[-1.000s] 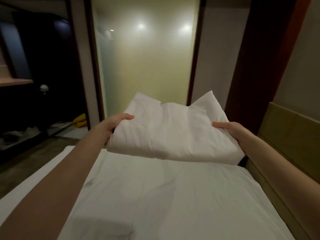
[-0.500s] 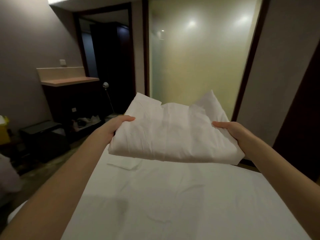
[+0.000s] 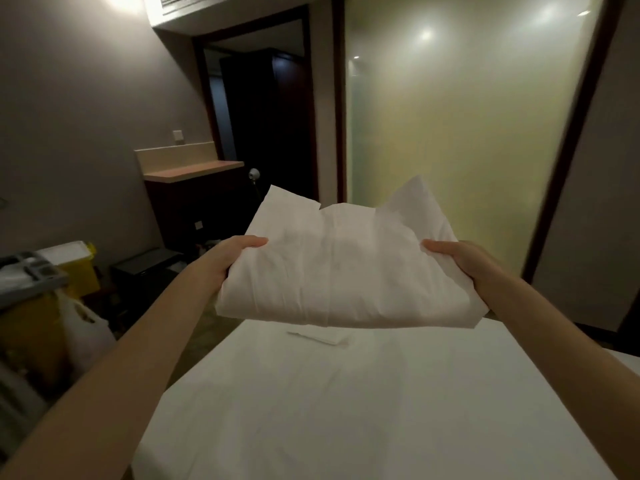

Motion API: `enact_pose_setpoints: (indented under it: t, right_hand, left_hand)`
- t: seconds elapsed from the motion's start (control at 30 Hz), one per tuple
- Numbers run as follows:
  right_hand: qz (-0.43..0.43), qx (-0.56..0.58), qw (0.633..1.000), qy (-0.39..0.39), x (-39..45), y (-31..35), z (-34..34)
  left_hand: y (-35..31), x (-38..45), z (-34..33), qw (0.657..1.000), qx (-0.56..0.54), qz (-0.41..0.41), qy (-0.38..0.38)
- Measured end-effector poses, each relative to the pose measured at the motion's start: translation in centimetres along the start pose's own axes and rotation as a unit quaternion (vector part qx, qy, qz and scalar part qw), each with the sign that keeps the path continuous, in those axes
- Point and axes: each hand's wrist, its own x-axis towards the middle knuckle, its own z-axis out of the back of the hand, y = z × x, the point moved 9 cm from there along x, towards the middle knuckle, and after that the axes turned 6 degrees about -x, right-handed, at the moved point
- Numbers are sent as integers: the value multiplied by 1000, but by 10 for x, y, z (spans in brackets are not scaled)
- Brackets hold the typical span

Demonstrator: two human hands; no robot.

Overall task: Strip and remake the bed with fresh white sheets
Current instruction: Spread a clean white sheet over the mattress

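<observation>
Slipping was judged the main risk, since the folded sheet (image 3: 346, 271) was gripped only at its side edges by the left hand (image 3: 230, 259) and the right hand (image 3: 460, 261), above the bed (image 3: 346, 410).

Grey walls, dark doorway (image 3: 263, 126), frosted glass panel (image 3: 450, 133) with light glare, wooden-topped cabinet (image 3: 194, 188) left

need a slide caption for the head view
Left hand and right hand hold a folded white cloth bundle above the white-sheeted bed.
</observation>
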Motion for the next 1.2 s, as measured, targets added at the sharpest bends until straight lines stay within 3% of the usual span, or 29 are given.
enact_pose_setpoints:
  t: [0.67,0.97,1.2]
  right_hand:
    - [25,-49,979,194,87,57,-304]
    - [37,-41,979,198,116,64,-448]
    - [-18,-6,985,169,120,60,-565]
  left_hand:
    - [28,6,253,971,-59,17,-229]
    - [47,72,386,976,-63,37,-207]
    - [22,129,507,982,-28,32,-181]
